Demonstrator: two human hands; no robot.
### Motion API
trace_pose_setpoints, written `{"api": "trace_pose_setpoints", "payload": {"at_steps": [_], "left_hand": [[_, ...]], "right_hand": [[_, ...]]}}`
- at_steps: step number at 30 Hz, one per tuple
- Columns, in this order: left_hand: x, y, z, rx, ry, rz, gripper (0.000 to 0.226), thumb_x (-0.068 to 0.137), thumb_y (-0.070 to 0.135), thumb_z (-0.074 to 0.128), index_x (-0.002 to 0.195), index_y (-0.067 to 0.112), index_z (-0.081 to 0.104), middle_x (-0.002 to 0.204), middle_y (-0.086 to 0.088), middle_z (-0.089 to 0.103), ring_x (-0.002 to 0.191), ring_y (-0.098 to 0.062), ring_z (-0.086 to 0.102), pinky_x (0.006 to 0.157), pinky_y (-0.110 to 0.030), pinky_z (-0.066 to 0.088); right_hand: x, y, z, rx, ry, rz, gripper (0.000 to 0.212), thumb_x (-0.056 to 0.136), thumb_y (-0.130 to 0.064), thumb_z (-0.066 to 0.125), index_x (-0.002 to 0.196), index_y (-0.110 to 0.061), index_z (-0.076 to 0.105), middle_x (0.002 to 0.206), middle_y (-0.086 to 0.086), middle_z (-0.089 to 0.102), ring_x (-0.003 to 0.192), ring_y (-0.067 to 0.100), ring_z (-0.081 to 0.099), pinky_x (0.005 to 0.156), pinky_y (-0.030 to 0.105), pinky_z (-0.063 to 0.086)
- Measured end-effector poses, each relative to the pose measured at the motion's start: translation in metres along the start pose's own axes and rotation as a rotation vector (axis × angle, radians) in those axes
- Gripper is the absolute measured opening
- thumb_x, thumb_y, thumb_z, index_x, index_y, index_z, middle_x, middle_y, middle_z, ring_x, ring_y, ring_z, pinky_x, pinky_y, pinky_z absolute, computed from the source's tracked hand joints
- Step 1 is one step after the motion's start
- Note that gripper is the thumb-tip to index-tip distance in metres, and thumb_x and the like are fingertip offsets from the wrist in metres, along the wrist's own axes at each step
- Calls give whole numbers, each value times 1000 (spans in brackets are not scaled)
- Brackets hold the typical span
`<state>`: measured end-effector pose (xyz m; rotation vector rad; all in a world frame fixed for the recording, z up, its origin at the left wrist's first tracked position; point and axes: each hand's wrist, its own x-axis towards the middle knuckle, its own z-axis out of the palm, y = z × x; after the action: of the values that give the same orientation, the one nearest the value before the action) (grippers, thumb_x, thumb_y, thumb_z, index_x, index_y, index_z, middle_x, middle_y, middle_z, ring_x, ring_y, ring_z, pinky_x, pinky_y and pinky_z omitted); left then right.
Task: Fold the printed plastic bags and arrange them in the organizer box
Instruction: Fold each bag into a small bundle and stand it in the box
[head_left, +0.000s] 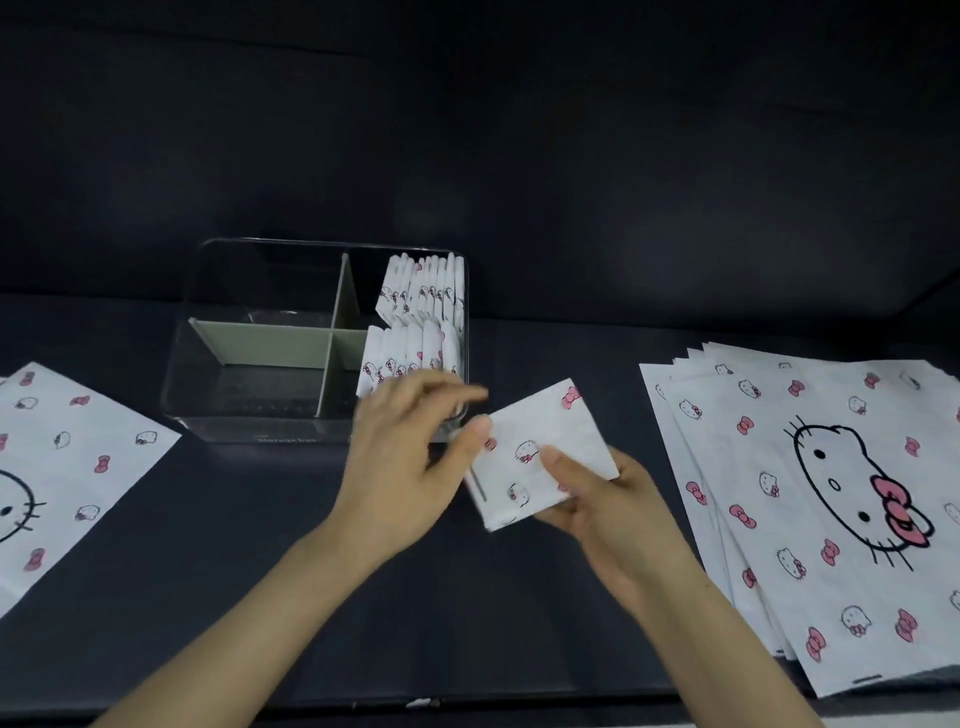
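Note:
A folded white bag (540, 431) printed with cat faces and pink bows is held above the dark table, just right of the organizer box. My right hand (608, 499) pinches it from below, thumb on top. My left hand (410, 462) hovers at the bag's left edge, its thumb tip touching the edge and its fingers spread and blurred in front of the box's near right corner. The clear organizer box (249, 421) has grey dividers. Its two right compartments hold several folded bags (415, 348) standing upright; the two left compartments hold nothing.
A fanned stack of several flat printed bags (831, 499) lies on the table at the right. Another flat printed bag (62, 467) lies at the left edge. The table's dark surface (260, 545) stretches in front of the box. A dark backdrop rises behind.

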<state>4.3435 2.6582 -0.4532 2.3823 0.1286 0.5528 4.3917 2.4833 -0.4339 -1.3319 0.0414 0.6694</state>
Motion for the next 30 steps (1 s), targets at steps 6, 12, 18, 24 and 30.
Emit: {"api": "trace_pose_setpoints", "payload": {"at_steps": [6, 12, 18, 24, 30], "left_hand": [[39, -64, 1, 449, -30, 89, 41, 94, 45, 39, 94, 24, 75, 133, -15, 54, 131, -38, 42, 110, -62, 17], [24, -80, -3, 324, 8, -20, 40, 94, 43, 39, 104, 23, 73, 130, -12, 56, 126, -37, 47, 107, -60, 26], [22, -81, 0, 225, 39, -29, 38, 94, 40, 42, 107, 22, 73, 130, -14, 55, 121, -34, 51, 102, -58, 36], [20, -82, 3, 182, 43, -45, 38, 95, 38, 41, 113, 22, 70, 132, -14, 54, 121, -35, 50, 100, -53, 40], [18, -81, 3, 171, 38, -65, 41, 95, 39, 40, 117, 22, 68, 133, -14, 53, 120, -34, 50, 100, -50, 40]], "right_hand": [[29, -24, 20, -209, 242, -206, 15, 92, -3, 55, 93, -10, 68, 86, -1, 75, 83, 17, 71, 72, 35, 60], [69, -23, 58, -427, 310, -364, 15, 90, -4, 51, 86, -11, 63, 83, -1, 69, 78, 17, 66, 67, 29, 56], [82, -5, 84, -884, 339, -577, 43, 91, -1, 45, 133, -10, 52, 93, 3, 65, 69, 10, 53, 54, 12, 39], [83, 8, 98, -956, 263, -694, 49, 93, -5, 46, 142, -11, 43, 81, 7, 66, 54, 13, 54, 51, 15, 42], [86, 18, 93, -1034, 197, -595, 54, 95, -4, 44, 147, -14, 34, 87, 11, 67, 64, 20, 60, 65, 31, 52]]}}
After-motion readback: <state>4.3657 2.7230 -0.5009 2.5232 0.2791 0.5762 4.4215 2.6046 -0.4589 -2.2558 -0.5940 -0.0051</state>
